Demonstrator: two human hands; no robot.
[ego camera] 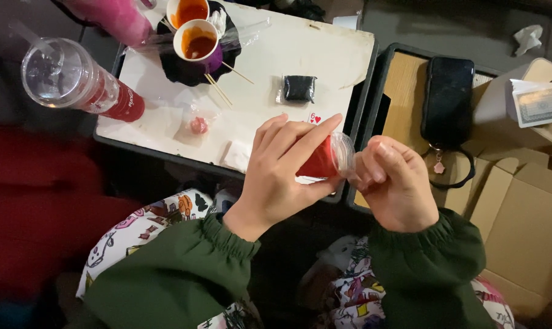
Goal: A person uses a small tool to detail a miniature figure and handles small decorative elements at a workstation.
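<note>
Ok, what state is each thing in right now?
Left hand: wrapped around the red cup, holding it on its side.
Red cup: tilted sideways, clear lid on.
Right hand: fingers at the lid.
Clear tumbler: lying on the tray edge, looks empty.
Two sauce cups: open, upright, part full.
Phone: screen dark, lying flat.
Black packet: sealed, flat.
Pink sweet: wrapped.

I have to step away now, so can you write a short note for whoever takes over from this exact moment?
Left hand: gripping a small red package over the tray's near edge.
Right hand: fingers pinching the clear wrap at its end.
Done: wrap pulled partly loose there.
Left: the rest of the wrap is still on.
Nearby: two sauce cups, black packet, phone.
</note>
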